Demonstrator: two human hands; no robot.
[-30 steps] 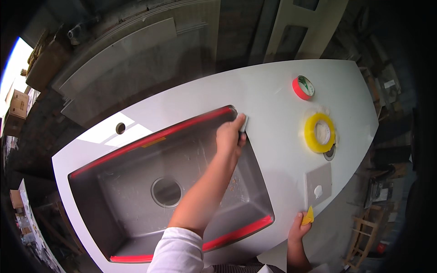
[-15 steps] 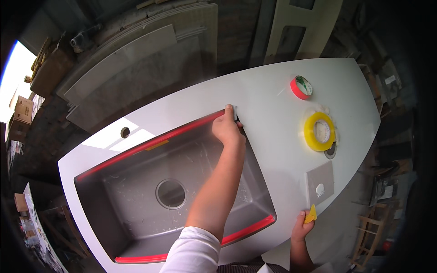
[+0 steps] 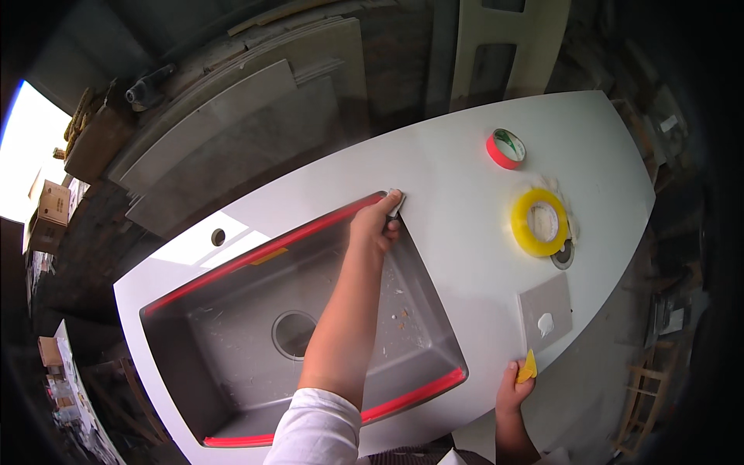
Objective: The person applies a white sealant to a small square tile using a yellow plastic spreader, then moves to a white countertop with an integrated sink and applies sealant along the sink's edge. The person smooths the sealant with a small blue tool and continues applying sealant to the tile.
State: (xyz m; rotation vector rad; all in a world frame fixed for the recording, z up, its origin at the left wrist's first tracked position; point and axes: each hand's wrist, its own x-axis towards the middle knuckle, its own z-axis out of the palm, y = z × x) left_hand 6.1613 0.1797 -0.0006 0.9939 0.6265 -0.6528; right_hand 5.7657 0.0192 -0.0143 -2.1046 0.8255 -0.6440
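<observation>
My left hand [image 3: 374, 222] reaches across the grey sink [image 3: 232, 325] to its far right corner. Its fingers are closed on a small flat scraper [image 3: 397, 204], mostly covered by the hand. Red tape [image 3: 256, 254] lines the sink's far edge, and more runs along the near edge. At the counter's near right edge, my right hand [image 3: 511, 391] pinches a yellow piece [image 3: 528, 367]. This sits against the near corner of a thin grey square plate [image 3: 535, 298] bearing a white blob of paste [image 3: 545, 324]. Whether piece and plate are joined, I cannot tell.
On the white counter [image 3: 465, 217] lie a red tape roll [image 3: 505, 149] and a yellow tape roll [image 3: 527, 232]. A round tap hole [image 3: 218, 237] sits behind the sink. Large panels [image 3: 225, 132] lean beyond the counter. Cardboard boxes [image 3: 53, 203] stand far left.
My left hand has drawn slightly back toward me and left at the corner, its tool tilting. Small crumbs in the sink now show beside the forearm. The right hand stays nearly still.
</observation>
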